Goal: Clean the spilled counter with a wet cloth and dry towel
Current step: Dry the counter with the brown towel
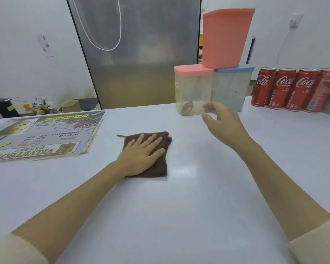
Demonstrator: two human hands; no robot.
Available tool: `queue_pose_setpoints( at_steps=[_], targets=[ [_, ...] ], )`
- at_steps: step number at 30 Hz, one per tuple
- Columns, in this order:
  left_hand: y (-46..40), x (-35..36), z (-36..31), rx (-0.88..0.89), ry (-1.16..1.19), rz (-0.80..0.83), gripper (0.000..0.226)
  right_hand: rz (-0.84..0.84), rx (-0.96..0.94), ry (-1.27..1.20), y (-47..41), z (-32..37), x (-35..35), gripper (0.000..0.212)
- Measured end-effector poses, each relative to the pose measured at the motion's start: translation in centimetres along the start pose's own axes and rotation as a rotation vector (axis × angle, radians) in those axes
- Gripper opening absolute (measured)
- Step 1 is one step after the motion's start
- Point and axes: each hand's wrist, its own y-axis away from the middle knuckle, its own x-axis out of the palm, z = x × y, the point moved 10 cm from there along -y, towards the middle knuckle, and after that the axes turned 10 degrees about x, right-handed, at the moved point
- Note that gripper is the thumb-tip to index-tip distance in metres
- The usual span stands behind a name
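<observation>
- A person's two bare forearms, with cream sleeves pushed up near the elbows, reach out over a glossy white surface (179,216).
- A folded dark brown terry cloth (161,166) lies flat near the middle of the surface, closer to the far edge than the near edge.
- The left hand (141,155) lies palm down on the cloth, fingers straight and slightly spread, covering most of its left half.
- The right hand (222,123) is lifted above the surface, fingers relaxed and loosely apart, holding nothing. It is blurred, just in front of the containers.
- Along the far edge stand two clear plastic containers side by side: one with a pink lid (193,92), holding a metal spoon (189,104), and one with a blue lid (231,86).
- A taller coral-pink plastic container (227,37) is stacked on top of those two.
- Towards the far right corner, four red soda cans (291,89) stand in a row, touching.
- At the far left corner, a printed bakery menu sheet (46,136) lies flat, its text upside down to the viewer.
- Behind the surface stands a tall brushed-metal panel (141,54).
</observation>
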Motion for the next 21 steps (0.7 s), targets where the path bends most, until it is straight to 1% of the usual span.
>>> queue_pose_setpoints(
  at_steps=[3, 6, 10, 13, 17, 21],
  targets=[
    [-2.2, -0.1, 0.0, -0.102, -0.059, -0.001, 0.069, 0.017, 0.023, -0.004, 0.1, -1.0, -0.1, 0.031],
    [-2.2, 0.1, -2.4, -0.15, 0.038, -0.05, 0.062, 0.025, 0.006, -0.013, 0.4, -0.9, -0.1, 0.031],
    [0.9, 0.8, -5.7, -0.029, 0.01, -0.026, 0.063, 0.019, -0.022, -0.009, 0.4, -1.1, -0.9, 0.033],
    [2.1, 1.0, -6.0, 0.023, -0.006, 0.006, 0.077, 0.018, 0.015, 0.006, -0.4, -2.6, -2.5, 0.035],
    [-2.2, 0.0, -4.5, -0.067, 0.011, -0.036, 0.06, -0.017, 0.049, 0.018, -1.3, -4.0, -4.8, 0.035],
    [-8.6, -0.2, -4.2, -0.186, 0.047, -0.032, 0.061, -0.011, 0.047, 0.038, -1.7, -4.6, -5.2, 0.035]
  ],
)
